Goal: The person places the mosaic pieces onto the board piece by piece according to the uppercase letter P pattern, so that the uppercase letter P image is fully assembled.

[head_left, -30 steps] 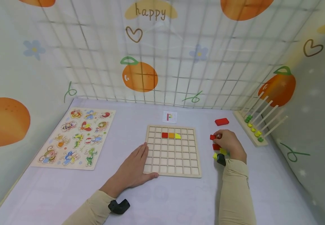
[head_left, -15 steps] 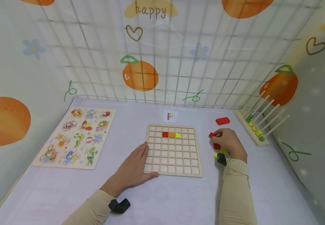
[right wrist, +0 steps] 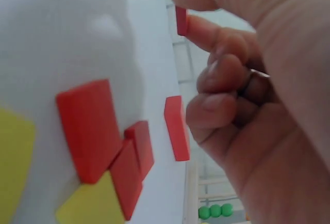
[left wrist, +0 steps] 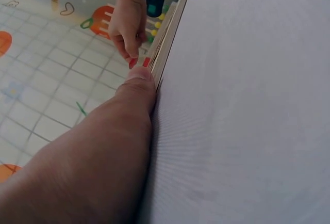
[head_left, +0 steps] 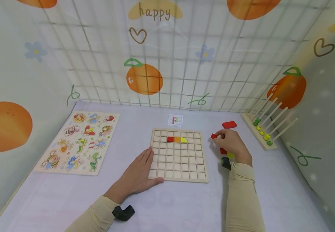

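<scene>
Between thumb and forefinger, my right hand (head_left: pixel 233 145) pinches a small red block (head_left: pixel 214 136), held up to the right of the wooden grid board (head_left: pixel 173 161). The right wrist view shows that red block (right wrist: pixel 181 20) edge-on at the fingertips. My left hand (head_left: pixel 135 172) lies with straight fingers along the board's left edge, its thumb at the front edge. Set in one row of the board are a red square (head_left: pixel 170 139), an orange square (head_left: pixel 177 139) and a yellow piece with one cut corner (head_left: pixel 183 140).
Several loose red blocks (right wrist: pixel 90 131) and yellow blocks (right wrist: pixel 95 203) lie under my right hand. Behind it is a long red block (head_left: pixel 229 124). A pegged bead rack (head_left: pixel 260 132) stands far right, an insect puzzle board (head_left: pixel 77 141) lies left, and a small pattern card (head_left: pixel 175 120) sits behind the grid.
My right hand has lifted the small red block from beside the loose pieces and carried it slightly left and away from me. The left hand and board stay where they were.
</scene>
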The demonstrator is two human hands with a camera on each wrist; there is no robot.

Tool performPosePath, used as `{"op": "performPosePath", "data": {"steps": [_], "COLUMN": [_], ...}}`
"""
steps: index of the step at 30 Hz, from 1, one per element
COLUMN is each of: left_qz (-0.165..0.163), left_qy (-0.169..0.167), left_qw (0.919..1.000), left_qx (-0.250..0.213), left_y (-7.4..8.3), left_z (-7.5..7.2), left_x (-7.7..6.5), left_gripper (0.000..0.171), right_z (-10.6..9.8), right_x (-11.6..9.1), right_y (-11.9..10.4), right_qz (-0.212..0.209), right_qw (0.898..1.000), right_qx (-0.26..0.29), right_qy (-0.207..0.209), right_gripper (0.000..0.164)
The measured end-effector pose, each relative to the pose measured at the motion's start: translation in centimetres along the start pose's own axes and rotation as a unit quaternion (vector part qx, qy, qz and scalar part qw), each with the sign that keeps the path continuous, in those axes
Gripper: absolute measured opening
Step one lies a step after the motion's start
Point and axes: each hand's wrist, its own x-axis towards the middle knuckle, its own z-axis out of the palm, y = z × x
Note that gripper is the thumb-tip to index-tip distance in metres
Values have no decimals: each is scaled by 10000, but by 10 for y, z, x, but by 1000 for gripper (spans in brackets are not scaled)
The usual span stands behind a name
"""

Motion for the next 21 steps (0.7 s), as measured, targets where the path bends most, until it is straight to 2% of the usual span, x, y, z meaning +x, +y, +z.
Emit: {"op": "performPosePath", "data": {"steps": [9, 15, 21], "left_qz": [91, 62, 51], "left_qy": [99, 38, 99], "left_qw": [9999, 10000, 9998], "left_qx": [-20, -58, -185], "left_y": [0, -1, 1], "left_z": [-1, 3, 0], "left_x": [0, -1, 0], "left_gripper": [119, 120, 118], "right_z": [1, 2, 5], "right_x": [0, -4, -7], "right_y": [-13, -31, -50], "right_qz": [-495, -701, -1110], "right_qw": [9985, 9973, 9935], "right_qx": [-74, -87, -90], "right_qy": [236, 184, 227], "right_gripper": [30, 30, 27]}}
